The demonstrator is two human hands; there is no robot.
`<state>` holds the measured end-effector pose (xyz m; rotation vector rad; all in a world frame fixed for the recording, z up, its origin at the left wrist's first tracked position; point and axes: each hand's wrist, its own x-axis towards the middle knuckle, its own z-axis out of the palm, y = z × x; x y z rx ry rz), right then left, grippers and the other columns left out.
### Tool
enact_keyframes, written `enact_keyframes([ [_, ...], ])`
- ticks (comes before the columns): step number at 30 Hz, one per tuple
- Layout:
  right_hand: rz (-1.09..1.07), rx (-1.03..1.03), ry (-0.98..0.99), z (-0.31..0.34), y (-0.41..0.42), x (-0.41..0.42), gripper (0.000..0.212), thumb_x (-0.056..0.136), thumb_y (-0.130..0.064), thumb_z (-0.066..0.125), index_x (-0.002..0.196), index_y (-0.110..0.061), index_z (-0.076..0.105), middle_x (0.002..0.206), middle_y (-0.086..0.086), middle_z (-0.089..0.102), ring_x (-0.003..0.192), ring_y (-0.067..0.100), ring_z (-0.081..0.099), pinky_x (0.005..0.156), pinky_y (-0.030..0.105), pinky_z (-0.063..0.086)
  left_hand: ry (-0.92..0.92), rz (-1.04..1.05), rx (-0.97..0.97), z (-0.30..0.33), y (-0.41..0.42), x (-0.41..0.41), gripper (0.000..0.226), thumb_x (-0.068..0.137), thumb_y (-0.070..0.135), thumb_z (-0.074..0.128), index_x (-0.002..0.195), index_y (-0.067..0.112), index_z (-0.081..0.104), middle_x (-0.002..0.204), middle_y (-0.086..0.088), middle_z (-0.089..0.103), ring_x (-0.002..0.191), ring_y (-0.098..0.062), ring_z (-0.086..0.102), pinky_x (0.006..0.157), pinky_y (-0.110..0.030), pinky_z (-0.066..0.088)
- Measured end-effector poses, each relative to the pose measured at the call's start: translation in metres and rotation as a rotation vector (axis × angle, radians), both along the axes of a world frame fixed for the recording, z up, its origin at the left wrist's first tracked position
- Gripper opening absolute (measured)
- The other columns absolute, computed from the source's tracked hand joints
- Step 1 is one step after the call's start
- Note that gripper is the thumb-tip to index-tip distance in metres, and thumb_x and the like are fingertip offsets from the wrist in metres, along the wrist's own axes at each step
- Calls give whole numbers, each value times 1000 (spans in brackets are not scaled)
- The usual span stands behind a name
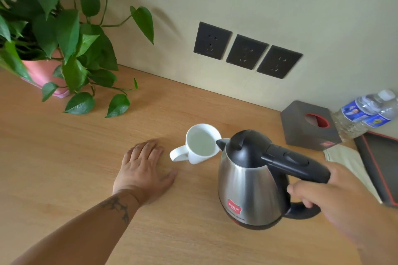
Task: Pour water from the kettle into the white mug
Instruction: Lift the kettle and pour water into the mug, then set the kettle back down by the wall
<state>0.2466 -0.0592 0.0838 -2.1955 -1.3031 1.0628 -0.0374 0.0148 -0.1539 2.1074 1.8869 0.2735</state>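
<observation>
A white mug (200, 144) stands on the wooden table (64, 157), handle pointing left, with clear water inside. Just right of it is a steel kettle (247, 187) with a black lid and black handle; its spout reaches the mug's right rim. My right hand (323, 196) is wrapped around the kettle's handle. My left hand (144, 170) lies flat on the table, palm down, fingers apart, a short way left of the mug and not touching it. I see no stream of water at the spout.
A potted plant (53, 34) in a pink pot stands at the back left. A grey tissue box (310, 125), water bottles (366, 112), a folded cloth (349, 161) and a dark tray (381, 165) crowd the right. Three wall sockets (247, 49) sit behind.
</observation>
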Motion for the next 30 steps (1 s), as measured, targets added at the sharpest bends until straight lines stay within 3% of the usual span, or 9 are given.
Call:
enact_keyframes([
  [2, -40, 31, 36, -11, -6, 2, 51, 75, 11, 69, 42, -17, 42, 44, 2, 40, 39, 10, 39, 42, 16, 39, 6, 2, -1, -1, 0, 0, 82, 77, 80, 40, 143, 32, 41, 158, 10, 30, 147, -16, 18, 124, -40, 12],
  [6, -58, 82, 73, -28, -13, 5, 41, 76, 8, 70, 51, -12, 45, 49, 3, 41, 46, 12, 40, 60, 33, 35, 9, 11, 4, -1, -1, 0, 81, 77, 79, 42, 143, 32, 42, 158, 10, 31, 146, -16, 19, 124, -41, 13],
  [10, -201, 194, 175, -35, -20, 0, 40, 79, 19, 62, 52, -6, 47, 45, 1, 42, 36, 6, 43, 41, 9, 41, 9, 7, 9, 1, 0, 2, 81, 77, 78, 44, 143, 31, 42, 158, 10, 32, 146, -16, 20, 123, -40, 13],
  [13, -284, 250, 201, -43, -23, -4, 41, 82, 19, 61, 52, -7, 49, 38, -6, 44, 32, 1, 44, 36, 4, 36, 18, 7, 8, 2, 0, 2, 82, 77, 79, 43, 144, 32, 41, 158, 11, 30, 146, -15, 18, 124, -40, 12],
  [15, -327, 284, 180, -52, -24, -6, 36, 83, 13, 65, 56, -8, 51, 35, -9, 46, 31, -1, 47, 37, 8, 37, 22, 5, 8, 2, 0, 3, 83, 78, 79, 42, 145, 31, 39, 159, 11, 29, 147, -15, 17, 124, -40, 11],
  [18, -411, 329, 164, -69, -23, -8, 32, 83, 4, 68, 61, -13, 54, 37, -13, 51, 36, -1, 48, 47, 25, 36, 28, 1, -1, 3, 0, 3, 86, 79, 79, 39, 149, 30, 34, 162, 9, 24, 149, -14, 11, 125, -38, 7],
  [21, -534, 408, 184, -88, -15, -12, 30, 84, 0, 70, 62, -17, 57, 46, -10, 55, 45, 4, 49, 48, 24, 41, 31, -3, -15, 4, 1, 5, 91, 77, 80, 30, 153, 28, 28, 166, 8, 16, 152, -12, 2, 125, -36, -1],
  [24, -611, 474, 192, -102, 0, -19, 24, 83, -4, 70, 64, -16, 61, 61, 3, 59, 60, 22, 52, 54, 30, 43, 25, -6, -22, 3, 1, 5, 94, 76, 80, 27, 154, 28, 26, 167, 8, 12, 153, -12, -2, 125, -35, -4],
  [30, -678, 532, 233, -110, 30, -32, 16, 85, -5, 67, 74, -15, 61, 61, -1, 58, 55, 15, 52, 52, 26, 44, 4, -11, 0, -1, 1, 3, 92, 77, 80, 33, 152, 28, 33, 166, 8, 19, 153, -12, 3, 126, -38, 1],
])
